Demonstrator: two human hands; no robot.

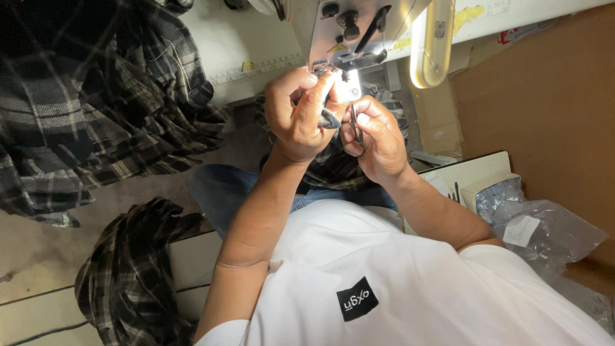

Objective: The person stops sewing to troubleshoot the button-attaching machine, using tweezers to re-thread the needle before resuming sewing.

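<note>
Plaid fabric (323, 119), a small folded bit of it, sits pinched in your left hand (296, 115) right under the sewing machine head (359, 32) — keep that grip close to the needle. Your right hand (378, 138) is clenched on small dark snips (354, 125) (cut close, steadily). More plaid cloth (83, 109) heaps on the pale table (237, 45) at left; a clear plastic bag (544, 230) lies right.

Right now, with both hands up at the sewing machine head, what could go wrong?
1. The left hand and right hand sit close under the needle area; a stitch could catch a finger.
2. The right hand holds small snips beside the left fingers; a slip might nick them.
3. The plaid fabric hangs bunched alongside and could snag.
</note>
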